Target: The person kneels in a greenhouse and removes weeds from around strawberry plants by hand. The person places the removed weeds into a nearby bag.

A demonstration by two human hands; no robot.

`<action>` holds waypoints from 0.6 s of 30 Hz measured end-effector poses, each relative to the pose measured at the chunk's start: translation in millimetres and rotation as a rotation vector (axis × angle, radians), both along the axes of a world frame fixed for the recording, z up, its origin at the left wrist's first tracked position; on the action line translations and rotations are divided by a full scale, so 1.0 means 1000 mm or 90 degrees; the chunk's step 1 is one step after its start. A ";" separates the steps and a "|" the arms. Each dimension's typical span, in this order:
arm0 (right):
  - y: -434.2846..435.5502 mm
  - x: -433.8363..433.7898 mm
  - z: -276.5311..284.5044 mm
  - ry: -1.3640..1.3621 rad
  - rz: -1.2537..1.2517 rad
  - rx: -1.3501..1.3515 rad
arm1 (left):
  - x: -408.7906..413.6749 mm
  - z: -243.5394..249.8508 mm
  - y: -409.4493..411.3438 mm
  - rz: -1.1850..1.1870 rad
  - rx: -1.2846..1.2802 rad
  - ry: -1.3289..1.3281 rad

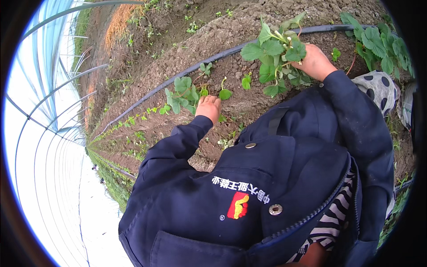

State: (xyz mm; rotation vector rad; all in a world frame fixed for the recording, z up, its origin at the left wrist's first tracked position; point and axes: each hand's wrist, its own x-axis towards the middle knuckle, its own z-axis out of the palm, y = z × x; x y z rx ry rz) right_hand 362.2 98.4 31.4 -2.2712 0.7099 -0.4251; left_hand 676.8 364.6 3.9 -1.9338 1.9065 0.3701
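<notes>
My right hand (pixel 312 63) is at the right side of a leafy strawberry plant (pixel 275 50) with small pale buds, its fingers partly hidden by the leaves; whether they grip a stem I cannot tell. Lower and to the left, my left hand (pixel 209 107) reaches to the base of a smaller strawberry plant (pixel 182 91), and its fingertips are hard to make out among the leaves. A detached-looking leaf (pixel 225 94) and another small leaf (pixel 246 81) lie on or near the soil between my hands.
A black irrigation hose (pixel 156 87) runs along the soil bed (pixel 230 68) beyond the plants. Another leafy plant (pixel 373 41) grows at the far right. Curved greenhouse hoops (pixel 43 126) with plastic film stand at the left. Dry orange straw (pixel 120 23) lies at the top.
</notes>
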 end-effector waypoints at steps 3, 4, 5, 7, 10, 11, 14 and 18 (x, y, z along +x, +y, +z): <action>0.000 0.000 -0.006 0.034 0.017 -0.049 | -0.004 -0.003 0.002 -0.002 -0.063 0.027; 0.001 0.000 -0.005 0.036 0.011 -0.041 | 0.000 -0.003 -0.007 0.035 -0.063 0.063; 0.002 0.000 -0.005 0.039 0.004 -0.033 | 0.006 -0.002 -0.019 0.070 -0.062 0.099; 0.002 0.000 -0.001 0.048 -0.005 -0.026 | 0.024 0.001 -0.046 0.109 -0.050 0.122; 0.000 -0.002 0.001 0.061 -0.013 -0.030 | 0.056 0.000 -0.083 0.075 -0.138 0.064; 0.000 -0.002 0.000 0.059 -0.015 -0.034 | 0.067 -0.003 -0.094 0.094 -0.122 0.027; 0.002 0.000 0.001 0.050 -0.016 -0.022 | 0.091 -0.009 -0.112 0.147 0.192 -0.122; 0.001 -0.002 -0.005 0.050 -0.022 -0.023 | 0.068 0.011 -0.128 -0.004 0.370 -0.176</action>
